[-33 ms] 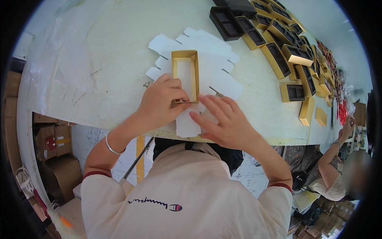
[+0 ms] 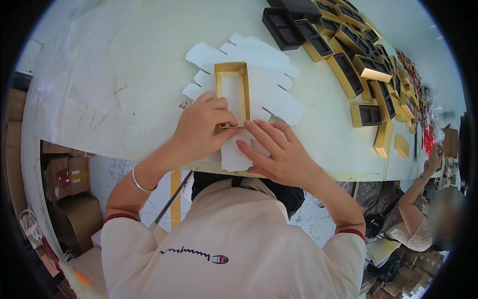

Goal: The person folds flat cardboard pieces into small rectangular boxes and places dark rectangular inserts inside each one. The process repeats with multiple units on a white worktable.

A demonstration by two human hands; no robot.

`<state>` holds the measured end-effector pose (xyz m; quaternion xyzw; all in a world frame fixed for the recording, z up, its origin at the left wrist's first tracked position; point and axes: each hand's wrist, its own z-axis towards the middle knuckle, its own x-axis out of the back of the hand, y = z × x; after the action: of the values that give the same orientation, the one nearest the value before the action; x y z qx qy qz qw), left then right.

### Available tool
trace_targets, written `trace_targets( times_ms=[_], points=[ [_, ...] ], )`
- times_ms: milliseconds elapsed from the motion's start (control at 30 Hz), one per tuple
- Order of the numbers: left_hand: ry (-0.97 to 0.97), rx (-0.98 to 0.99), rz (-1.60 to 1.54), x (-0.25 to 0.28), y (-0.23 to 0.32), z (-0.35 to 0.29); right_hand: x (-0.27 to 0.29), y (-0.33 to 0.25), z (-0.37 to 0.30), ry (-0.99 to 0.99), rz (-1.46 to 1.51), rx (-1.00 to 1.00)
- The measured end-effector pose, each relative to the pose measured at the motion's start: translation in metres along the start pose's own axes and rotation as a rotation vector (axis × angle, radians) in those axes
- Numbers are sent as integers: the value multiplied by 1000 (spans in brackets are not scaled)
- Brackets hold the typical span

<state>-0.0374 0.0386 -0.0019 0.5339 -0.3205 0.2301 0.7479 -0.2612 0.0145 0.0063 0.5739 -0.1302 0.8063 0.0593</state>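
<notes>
A small gold cardboard box (image 2: 243,89) with a white inside stands lengthwise in front of me, on flat white die-cut card blanks (image 2: 271,65). My left hand (image 2: 204,122) is closed on the near end of the box, thumb and fingers pinching its folded end flap. At the near right corner, my right hand (image 2: 276,152) has its fingers stretched out and apart. Its index fingertip meets the corner; whether it presses there I cannot tell. A white card flap (image 2: 235,157) sticks out toward me below the hands. My left fingers hide part of the box's left wall.
Gold boxes with black inserts (image 2: 345,74) are heaped at the table's far right. Black plastic trays (image 2: 283,29) lie beside them. Clear plastic film (image 2: 74,65) covers the table's left. A co-worker's hand (image 2: 435,157) shows at the right. Cardboard cartons (image 2: 74,199) stand below left.
My right hand has shifted slightly left, its fingertips closer to the box's near right corner. My left hand keeps its pinch in the same place.
</notes>
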Motion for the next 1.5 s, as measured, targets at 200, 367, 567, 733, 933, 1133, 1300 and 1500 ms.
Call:
trace_targets(
  times_ms=[200,367,567,733,933,1133,1300,1500],
  points=[
    [-119,-50,-234,9,-8,5,-23,18,11,310,451,-303],
    [-95,31,-319,9,-10,5,-23,14,41,386,716,-567],
    [120,-8,-230,-5,-2,-7,-27,16,34,321,-68,-126],
    [54,-149,97,-17,-10,-14,-25,22,35,77,100,-132],
    [-256,25,28,31,18,9,-1,33,42,-97,153,-102],
    [-121,-189,334,72,1,35,40,59,35,-95,193,62],
    [-266,-28,234,49,-23,37,47,139,44,225,206,-518],
    [-118,45,79,35,-22,23,13,194,51,-56,-421,-310]
  ],
)
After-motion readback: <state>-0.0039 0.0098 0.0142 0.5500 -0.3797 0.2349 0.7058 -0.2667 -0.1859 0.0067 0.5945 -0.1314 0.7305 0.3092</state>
